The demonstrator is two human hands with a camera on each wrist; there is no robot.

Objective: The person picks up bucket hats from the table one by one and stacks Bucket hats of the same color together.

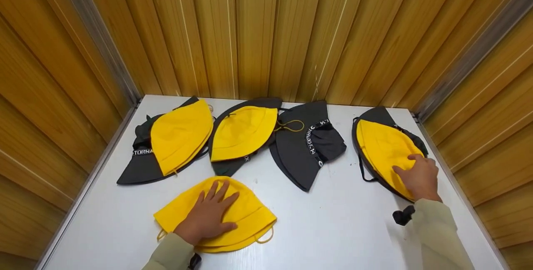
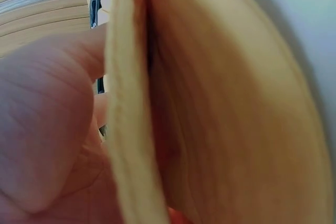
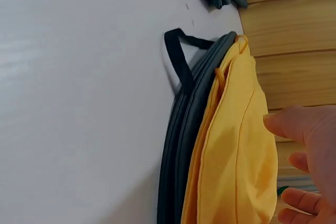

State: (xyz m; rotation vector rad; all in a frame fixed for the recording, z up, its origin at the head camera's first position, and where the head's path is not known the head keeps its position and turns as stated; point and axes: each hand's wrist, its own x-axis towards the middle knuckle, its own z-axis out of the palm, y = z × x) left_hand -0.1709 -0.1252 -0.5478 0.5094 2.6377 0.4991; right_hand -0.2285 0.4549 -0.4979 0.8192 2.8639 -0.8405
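Observation:
A yellow bucket hat (image 1: 250, 216) lies folded flat at the front of the white table, its brim toward me. My left hand (image 1: 208, 216) rests on its crown with fingers spread. Close up in the left wrist view, the gap between the layers of its brim (image 2: 126, 98) shows. On the far right another yellow hat (image 1: 379, 145) lies on a dark grey hat (image 1: 377, 116) with a black strap (image 3: 178, 61). My right hand (image 1: 420, 176) is at the right side of that yellow hat, fingers loosely bent and apart; whether they touch it I cannot tell.
Along the back lie a yellow hat (image 1: 179, 136) on a dark hat (image 1: 139, 174), a second yellow hat (image 1: 245, 130) on a dark one (image 1: 227, 168), and a lone dark hat (image 1: 295, 145) with a lettered band. Wood-look walls (image 1: 254, 32) enclose the table (image 1: 325, 228) on three sides.

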